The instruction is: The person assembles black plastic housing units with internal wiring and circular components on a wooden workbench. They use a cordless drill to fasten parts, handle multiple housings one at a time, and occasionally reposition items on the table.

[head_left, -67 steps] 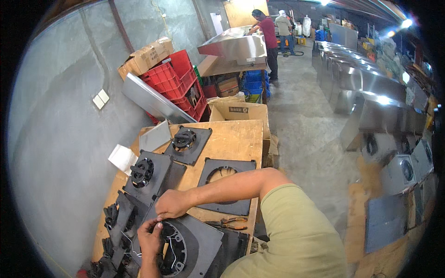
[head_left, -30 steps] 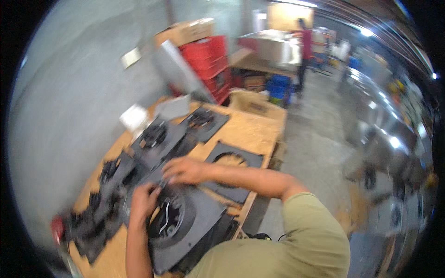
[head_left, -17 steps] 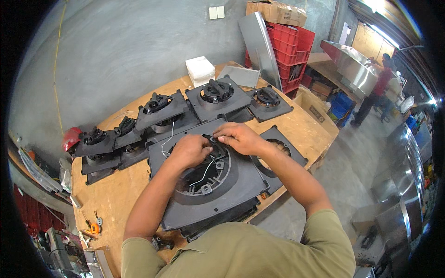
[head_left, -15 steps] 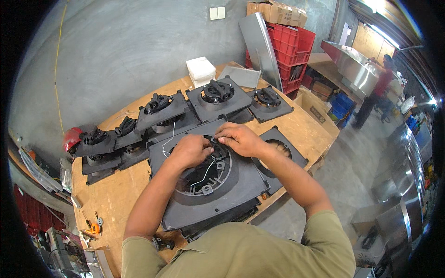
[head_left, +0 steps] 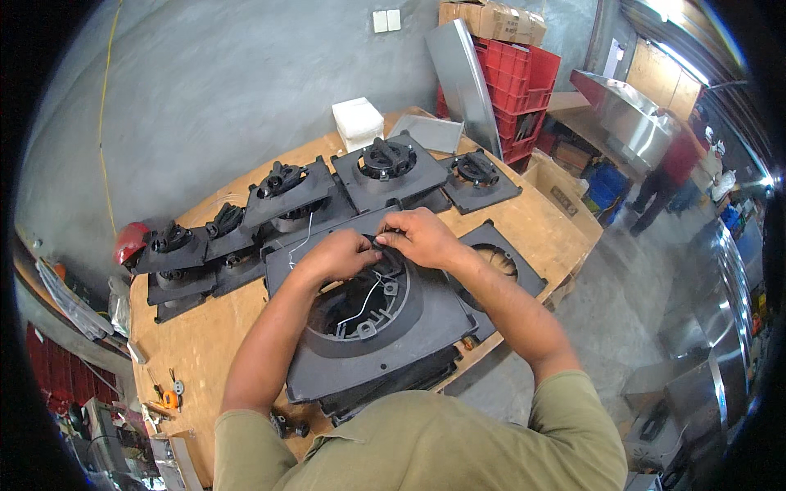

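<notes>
A large black square housing (head_left: 442, 319) with a raised round opening lies in front of me, on top of other black pieces. Both my hands meet at the far side of that opening. My left hand (head_left: 337, 258) is closed, thumb and fingers pinched together. Just right of it, my right hand (head_left: 419, 236) pinches at the far rim; whatever small thing lies between the fingertips is hidden. Below the fingertips sits a black part (head_left: 390, 263) inside the opening. A thin white wire (head_left: 357, 314) runs down from it across the hole. Another pale wire (head_left: 314, 225) rises beyond my left hand.
Several black fan-like units (head_left: 386, 159) stand along the far side of the wooden table (head_left: 201, 352). To the right lies another black frame (head_left: 496, 263). A white stack (head_left: 358, 123), red crates (head_left: 514, 82) and an orange tape measure (head_left: 170, 399) are around. A person (head_left: 675, 159) stands far right.
Both hands stay at the far rim, with my fingers shifting slightly. The view has moved a little. The person at the far right has moved somewhat.
</notes>
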### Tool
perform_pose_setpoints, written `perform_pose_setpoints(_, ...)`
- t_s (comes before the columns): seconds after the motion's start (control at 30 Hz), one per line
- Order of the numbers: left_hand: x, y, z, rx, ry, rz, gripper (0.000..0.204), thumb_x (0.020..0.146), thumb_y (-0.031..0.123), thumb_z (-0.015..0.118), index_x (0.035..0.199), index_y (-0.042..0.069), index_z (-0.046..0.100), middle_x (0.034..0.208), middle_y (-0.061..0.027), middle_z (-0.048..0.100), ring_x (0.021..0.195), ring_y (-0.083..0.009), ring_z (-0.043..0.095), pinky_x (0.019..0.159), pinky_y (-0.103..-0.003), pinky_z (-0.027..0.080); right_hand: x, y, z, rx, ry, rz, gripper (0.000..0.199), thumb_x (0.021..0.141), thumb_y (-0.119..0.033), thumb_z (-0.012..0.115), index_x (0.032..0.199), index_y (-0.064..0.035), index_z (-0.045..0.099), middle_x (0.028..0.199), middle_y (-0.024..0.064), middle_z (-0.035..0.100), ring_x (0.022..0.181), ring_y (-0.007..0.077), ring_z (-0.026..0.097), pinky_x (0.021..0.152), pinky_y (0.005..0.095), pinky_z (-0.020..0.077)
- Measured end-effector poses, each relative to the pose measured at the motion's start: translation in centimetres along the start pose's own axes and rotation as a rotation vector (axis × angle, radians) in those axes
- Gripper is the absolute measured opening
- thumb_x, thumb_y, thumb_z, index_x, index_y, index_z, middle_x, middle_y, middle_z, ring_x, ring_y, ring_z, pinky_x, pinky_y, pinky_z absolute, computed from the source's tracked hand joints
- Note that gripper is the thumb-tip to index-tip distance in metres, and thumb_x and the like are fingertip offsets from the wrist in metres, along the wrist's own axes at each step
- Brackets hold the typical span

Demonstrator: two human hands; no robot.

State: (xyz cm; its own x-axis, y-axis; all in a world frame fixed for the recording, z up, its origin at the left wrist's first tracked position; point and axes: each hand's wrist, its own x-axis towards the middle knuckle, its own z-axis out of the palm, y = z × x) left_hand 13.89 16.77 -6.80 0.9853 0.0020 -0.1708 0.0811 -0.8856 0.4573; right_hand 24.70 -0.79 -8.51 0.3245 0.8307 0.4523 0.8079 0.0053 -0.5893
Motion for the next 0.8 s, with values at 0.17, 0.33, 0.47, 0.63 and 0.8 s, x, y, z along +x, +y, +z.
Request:
perform_pose_setpoints(0.17,-0.1,0.3,1.5,0.173,0.094,0.028,0.029,0.087,0.03,0.065,0.093,0.003,0.073,0.089,-0.0228,0.069,0.085,-0.0399,0.066,0.077,-0.047,0.052,-0.2,-0.2,0.8,-0.188,0.011,-0.046,0.018,0.087,-0.022,0.065,0.091,-0.0052,0.064,0.087,0.0172,0.067,0.087,0.0389,0.064,0.075,0.0479,0.0486)
perform_pose_setpoints(0.33,0.0,-0.3,1.0,0.191,0.021,0.098,0.03,0.085,0.03,0.068,0.093,0.001,0.072,0.094,-0.0229,0.068,0.089,-0.0411,0.065,0.079,-0.047,0.05,-0.5,0.3,2.0,-0.08,0.164,-0.049,0.019,0.085,-0.02,0.067,0.091,-0.0022,0.064,0.088,0.0197,0.067,0.088,0.0395,0.063,0.076,0.0471,0.0488)
perform_pose_setpoints(0.47,-0.5,-0.2,0.7,0.08,0.024,0.11,0.029,0.084,0.028,0.07,0.092,0.0,0.072,0.09,-0.0229,0.068,0.086,-0.0398,0.065,0.077,-0.046,0.05,-0.2,1.1,2.2,0.082,0.101,0.114,0.019,0.086,-0.019,0.066,0.089,-0.0001,0.065,0.088,0.0201,0.067,0.087,0.0394,0.064,0.076,0.0462,0.049)
perform_pose_setpoints(0.63,-1.0,0.6,0.6,0.107,0.049,0.142,0.023,0.085,0.024,0.07,0.09,0.002,0.072,0.084,-0.0224,0.068,0.081,-0.0385,0.066,0.075,-0.045,0.05,0.5,1.7,2.2,0.038,0.077,0.185,0.02,0.087,-0.02,0.066,0.092,-0.0008,0.065,0.09,0.0203,0.067,0.089,0.0387,0.064,0.077,0.0455,0.0488)
perform_pose_setpoints(0.8,-1.1,0.5,0.5,0.162,0.051,0.156,0.026,0.085,0.027,0.069,0.092,0.002,0.071,0.086,-0.0223,0.068,0.083,-0.0395,0.065,0.074,-0.046,0.05,0.4,1.9,2.4,-0.006,0.065,0.179,0.024,0.09,-0.021,0.064,0.102,-0.0012,0.066,0.098,0.0193,0.066,0.096,0.034,0.064,0.084,0.041,0.0484)
